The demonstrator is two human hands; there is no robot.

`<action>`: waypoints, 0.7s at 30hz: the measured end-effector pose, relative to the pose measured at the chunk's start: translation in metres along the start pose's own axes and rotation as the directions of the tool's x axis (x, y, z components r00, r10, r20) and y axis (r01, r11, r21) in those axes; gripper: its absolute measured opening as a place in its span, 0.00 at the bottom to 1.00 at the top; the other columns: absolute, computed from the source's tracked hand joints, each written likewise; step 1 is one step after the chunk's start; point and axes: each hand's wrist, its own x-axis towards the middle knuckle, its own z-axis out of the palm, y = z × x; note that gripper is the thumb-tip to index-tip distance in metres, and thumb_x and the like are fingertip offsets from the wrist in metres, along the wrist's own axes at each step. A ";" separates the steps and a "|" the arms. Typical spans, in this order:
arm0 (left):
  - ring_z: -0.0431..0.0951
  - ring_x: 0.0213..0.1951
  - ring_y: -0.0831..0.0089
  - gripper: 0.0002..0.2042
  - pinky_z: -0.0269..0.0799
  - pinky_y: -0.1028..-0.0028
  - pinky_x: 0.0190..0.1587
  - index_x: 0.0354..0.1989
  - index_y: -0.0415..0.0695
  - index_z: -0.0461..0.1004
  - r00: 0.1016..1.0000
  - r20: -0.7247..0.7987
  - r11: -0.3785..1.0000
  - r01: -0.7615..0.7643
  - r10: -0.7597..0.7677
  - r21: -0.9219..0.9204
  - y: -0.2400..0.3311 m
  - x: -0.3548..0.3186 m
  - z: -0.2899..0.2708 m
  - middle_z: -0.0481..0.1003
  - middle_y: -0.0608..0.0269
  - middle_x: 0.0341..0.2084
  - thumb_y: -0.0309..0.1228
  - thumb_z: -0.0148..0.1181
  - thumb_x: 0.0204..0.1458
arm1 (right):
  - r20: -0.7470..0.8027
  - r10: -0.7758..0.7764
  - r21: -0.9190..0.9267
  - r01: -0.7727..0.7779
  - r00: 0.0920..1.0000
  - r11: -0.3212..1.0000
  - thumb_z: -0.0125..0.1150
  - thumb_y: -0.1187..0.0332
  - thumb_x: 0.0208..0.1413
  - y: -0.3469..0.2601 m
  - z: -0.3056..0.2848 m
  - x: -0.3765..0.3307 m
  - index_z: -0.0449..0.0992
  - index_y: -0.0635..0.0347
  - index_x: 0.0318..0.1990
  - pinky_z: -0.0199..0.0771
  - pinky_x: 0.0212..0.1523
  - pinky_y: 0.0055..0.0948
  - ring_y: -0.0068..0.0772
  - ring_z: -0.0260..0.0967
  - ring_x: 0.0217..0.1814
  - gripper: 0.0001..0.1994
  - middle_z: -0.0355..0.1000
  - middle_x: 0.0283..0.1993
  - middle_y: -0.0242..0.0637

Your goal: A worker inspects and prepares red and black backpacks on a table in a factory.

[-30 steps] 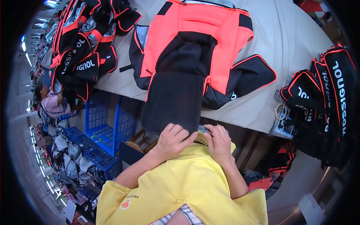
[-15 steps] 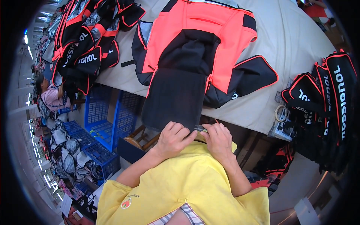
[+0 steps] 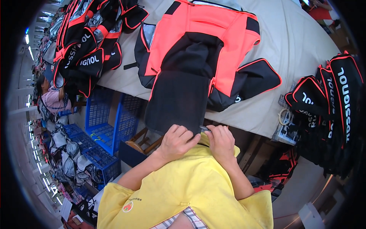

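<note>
A coral and black backpack (image 3: 198,23) lies spread on the cloth-covered table, its black flap (image 3: 177,99) hanging over the near edge toward me. At the flap's lower edge, my left hand (image 3: 176,142) is closed with the fabric pinched between thumb and fingers. Just to its right my right hand (image 3: 221,142) is closed around small metal thread snips (image 3: 204,128). Their tips point left, close to the flap's lower right corner. Most of the snips is hidden by my fingers. A black side pocket (image 3: 259,75) with coral piping sticks out to the right.
More black and coral bags (image 3: 89,49) are piled on the table's left, and others (image 3: 335,103) hang at the right. Blue plastic crates (image 3: 101,154) stand below left, near a wooden stool (image 3: 142,143). A tape roll (image 3: 285,116) is at the table's right edge. Another person (image 3: 53,97) is far left.
The snips and right fingers have shifted slightly up, and the snips' blades show less spread apart. My left hand keeps its pinch on the flap's edge.
</note>
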 end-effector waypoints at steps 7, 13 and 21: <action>0.72 0.35 0.68 0.12 0.67 0.66 0.38 0.43 0.47 0.84 1.000 0.001 1.000 0.005 -0.005 0.003 -0.001 -0.002 0.001 0.68 0.68 0.30 0.32 0.64 0.50 | -0.038 0.014 -0.012 -0.014 0.999 1.000 0.71 0.63 0.63 0.008 0.009 0.004 0.83 0.57 0.48 0.74 0.40 0.42 0.44 0.74 0.39 0.11 0.76 0.37 0.38; 0.72 0.33 0.66 0.14 0.69 0.65 0.37 0.48 0.42 0.83 0.985 -0.036 0.980 0.166 -0.171 -0.113 0.002 -0.001 -0.002 0.69 0.66 0.29 0.27 0.66 0.53 | -0.067 0.146 0.145 -0.135 0.987 0.980 0.70 0.69 0.66 0.012 0.006 0.003 0.81 0.62 0.51 0.78 0.44 0.39 0.47 0.78 0.41 0.10 0.79 0.40 0.44; 0.77 0.46 0.85 0.15 0.74 0.79 0.49 0.61 0.33 0.77 0.470 0.366 -0.068 0.537 -0.803 -0.841 -0.016 -0.009 -0.027 0.81 0.68 0.45 0.26 0.59 0.71 | 0.033 0.365 0.478 -0.335 0.931 0.812 0.66 0.66 0.72 -0.004 -0.001 0.015 0.74 0.65 0.61 0.81 0.47 0.35 0.36 0.81 0.44 0.16 0.82 0.48 0.46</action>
